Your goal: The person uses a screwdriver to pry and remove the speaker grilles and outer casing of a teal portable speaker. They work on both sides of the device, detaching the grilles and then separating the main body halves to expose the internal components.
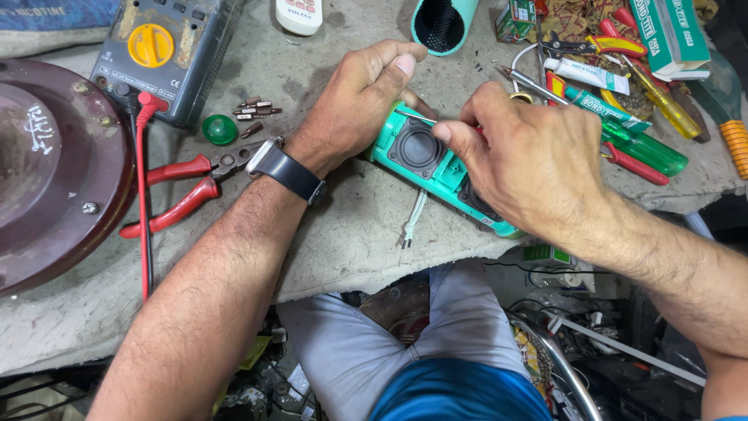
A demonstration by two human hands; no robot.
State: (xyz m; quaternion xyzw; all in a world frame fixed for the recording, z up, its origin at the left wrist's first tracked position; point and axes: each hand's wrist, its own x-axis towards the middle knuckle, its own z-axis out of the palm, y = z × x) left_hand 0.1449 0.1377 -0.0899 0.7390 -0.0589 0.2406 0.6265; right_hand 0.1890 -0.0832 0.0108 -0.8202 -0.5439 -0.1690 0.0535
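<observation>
A green speaker body point(436, 168) with its cover off lies near the middle of the bench point(343, 242), slanted from ten o'clock to four o'clock, round black driver facing up. The left hand point(362, 97) comes in from eight o'clock and lies over the speaker's upper end, its grip curled loosely on the casing, fingers bent over the far side. The right hand point(522, 160) comes in from four o'clock and covers the lower end; its grip is pinched shut on a thin tool point(417, 117) whose tip shows above the driver. A white wire point(413, 222) hangs from the speaker toward six o'clock. At nine o'clock of the left hand lie red pliers point(183, 191); at eleven o'clock sits a grey meter point(164, 54) with a yellow dial. Screwdrivers point(647, 148) and glue tubes point(592, 74) lie at two o'clock.
</observation>
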